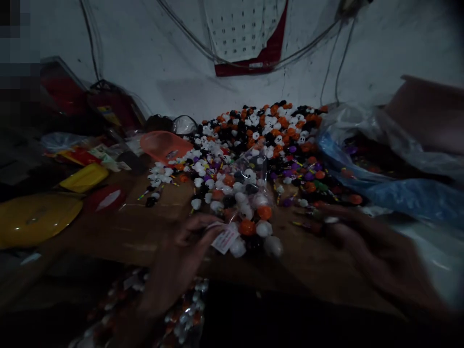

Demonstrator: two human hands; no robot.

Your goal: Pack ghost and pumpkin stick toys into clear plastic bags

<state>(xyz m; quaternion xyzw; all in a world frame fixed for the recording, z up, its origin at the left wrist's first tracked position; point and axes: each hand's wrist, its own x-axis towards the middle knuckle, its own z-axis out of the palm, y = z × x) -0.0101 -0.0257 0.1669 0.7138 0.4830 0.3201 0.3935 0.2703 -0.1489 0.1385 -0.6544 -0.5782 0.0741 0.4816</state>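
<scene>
A small clear bag (250, 212), filled with orange, white and black beads, is held near the table's (145, 232) front edge by the left hand (181, 261), pinched at its white label (225, 238), apparently to keep the contents in. The right hand (362, 241) lies blurred toward the right edge, fingers reaching into the loose bead pile (261, 140); its grip cannot be told. An orange bowl (163, 145) sits beside the pile.

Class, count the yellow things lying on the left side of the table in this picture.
2. A large round yellow dish at the left edge, and a smaller yellow piece behind it. Darkness may hide others.
</scene>
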